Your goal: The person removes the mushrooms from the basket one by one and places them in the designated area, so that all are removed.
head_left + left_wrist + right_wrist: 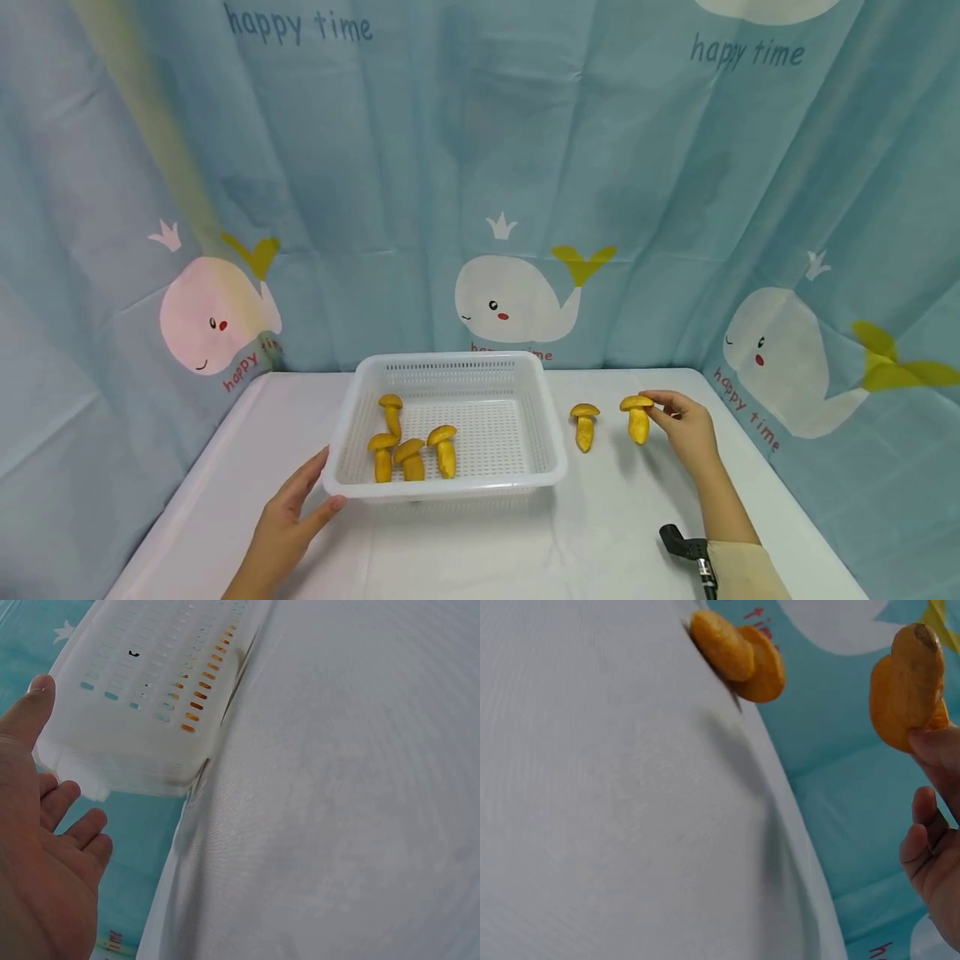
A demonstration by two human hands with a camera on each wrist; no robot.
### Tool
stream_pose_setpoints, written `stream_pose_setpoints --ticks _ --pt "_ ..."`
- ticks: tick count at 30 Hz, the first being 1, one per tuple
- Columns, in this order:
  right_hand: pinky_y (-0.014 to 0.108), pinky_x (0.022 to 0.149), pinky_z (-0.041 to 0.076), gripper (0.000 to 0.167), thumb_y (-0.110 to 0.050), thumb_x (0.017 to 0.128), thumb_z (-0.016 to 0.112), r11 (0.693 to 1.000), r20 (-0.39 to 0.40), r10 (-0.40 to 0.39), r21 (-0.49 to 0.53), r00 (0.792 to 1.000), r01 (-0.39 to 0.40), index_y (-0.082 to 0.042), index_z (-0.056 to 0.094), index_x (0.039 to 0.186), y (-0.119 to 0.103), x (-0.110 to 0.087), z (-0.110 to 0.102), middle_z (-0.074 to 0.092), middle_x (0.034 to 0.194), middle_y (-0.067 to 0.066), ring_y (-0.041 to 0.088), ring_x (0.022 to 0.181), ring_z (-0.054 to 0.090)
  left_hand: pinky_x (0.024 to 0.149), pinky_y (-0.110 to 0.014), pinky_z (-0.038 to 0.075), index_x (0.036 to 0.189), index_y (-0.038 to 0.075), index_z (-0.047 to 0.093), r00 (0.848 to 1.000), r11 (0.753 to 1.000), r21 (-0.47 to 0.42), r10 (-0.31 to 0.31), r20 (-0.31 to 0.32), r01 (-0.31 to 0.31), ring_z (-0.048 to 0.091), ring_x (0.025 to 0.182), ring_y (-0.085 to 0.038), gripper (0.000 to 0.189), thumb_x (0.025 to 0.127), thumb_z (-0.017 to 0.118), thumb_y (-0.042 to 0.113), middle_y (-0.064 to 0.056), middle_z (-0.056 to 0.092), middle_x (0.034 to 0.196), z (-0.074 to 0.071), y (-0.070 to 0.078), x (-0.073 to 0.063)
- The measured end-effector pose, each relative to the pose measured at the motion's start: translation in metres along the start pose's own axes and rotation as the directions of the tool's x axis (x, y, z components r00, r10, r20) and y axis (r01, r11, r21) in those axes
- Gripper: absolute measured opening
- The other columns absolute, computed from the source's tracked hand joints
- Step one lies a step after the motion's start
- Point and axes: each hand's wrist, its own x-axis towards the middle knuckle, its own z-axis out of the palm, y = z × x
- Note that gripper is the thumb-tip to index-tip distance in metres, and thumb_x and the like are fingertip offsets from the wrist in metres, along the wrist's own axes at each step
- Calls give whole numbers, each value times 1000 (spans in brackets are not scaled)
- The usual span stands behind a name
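My right hand [684, 427] pinches a yellow-brown mushroom [637, 421] by its cap and holds it above the table. The same mushroom [907, 686] shows between thumb and fingers in the right wrist view. To its left another mushroom [584, 427] lies on the white tabletop. My left hand [288, 517] is at the near left corner of a white perforated plastic basket [555, 475], thumb and fingers spread and fairly straight. In the left wrist view the thumb is by the basket's rim [56, 720]. Several mushrooms [446, 454] lie in the basket's left half.
A white cloth covers the table [465, 550]. Blue curtains [420, 208] with whale prints stand behind and on both sides. A black wrist camera [682, 543] with a cable is attached near the right sleeve [742, 571].
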Motion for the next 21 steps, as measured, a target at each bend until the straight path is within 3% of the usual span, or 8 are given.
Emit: stream_pose_setpoints --ticks 8,11,16,18,21 --pt "17 71 44 30 -30 100 70 1000 56 10 5 998 -10 -10 74 123 18 11 10 68 125 13 17 97 49 99 0 28 157 31 41 999 999 -33 32 -5 -33 28 132 24 75 92 78 30 -1 42 161 1 -3 0" --pt "18 82 46 30 -27 100 69 999 80 32 16 996 -33 -9 73 124 24 15 14 69 128 14 18 107 53 99 0 27 157 32 41 999 998 -41 36 -5 -36 28 133 23 75 93 78 30 -1 42 161 2 -3 0" --pt "43 111 45 29 -20 102 67 995 129 77 53 989 -85 -4 70 126 31 22 17 67 132 17 30 128 53 100 1 27 157 31 41 999 998 -49 42 -4 -42 28 134 22 74 93 78 29 -1 43 160 2 -6 2" --pt "52 115 41 29 -17 101 67 992 151 86 75 985 -98 -2 70 127 34 24 18 65 134 20 34 132 51 100 1 27 158 31 40 999 998 -48 38 1 -38 28 134 22 75 93 77 30 -2 42 161 2 -7 2" --pt "54 114 40 30 -15 102 66 992 189 84 77 978 -100 -1 68 128 37 26 20 63 136 21 36 134 49 101 0 28 158 33 40 1000 999 -40 18 5 -18 28 135 21 75 93 77 33 0 42 161 2 -7 2"
